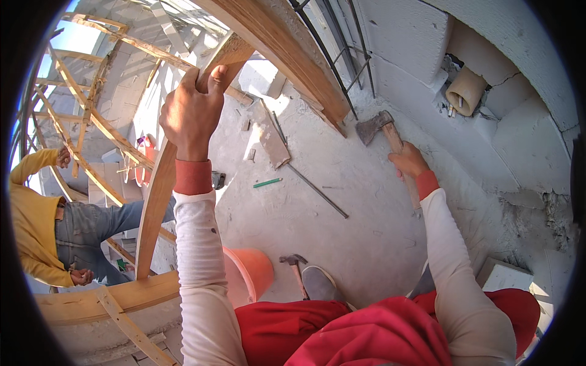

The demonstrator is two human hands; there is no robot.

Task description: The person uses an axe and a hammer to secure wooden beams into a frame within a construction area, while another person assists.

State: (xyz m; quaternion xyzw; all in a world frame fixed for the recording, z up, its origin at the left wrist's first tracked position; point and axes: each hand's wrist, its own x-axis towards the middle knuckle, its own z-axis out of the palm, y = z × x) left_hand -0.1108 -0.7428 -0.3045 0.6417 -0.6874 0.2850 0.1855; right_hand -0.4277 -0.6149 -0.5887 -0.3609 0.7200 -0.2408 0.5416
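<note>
My left hand (192,119), raised, is closed around a wooden board (157,207) that slants from the upper middle down toward the lower left. My thumb and fingers wrap its edge near the top. My right hand (409,160) grips the wooden handle of a hatchet (374,127) partway along. The hatchet's worn grey head points up and to the left, away from the board. Close by, above the head, a thick wooden beam (287,58) runs up out of view.
A person in a yellow top (36,213) is at the left beside a timber frame (101,128). An orange bucket (253,268) and a claw hammer (296,268) are near my feet. A metal rod (317,192) and green pencil (267,182) lie on the floor. Right stands a block wall (452,122).
</note>
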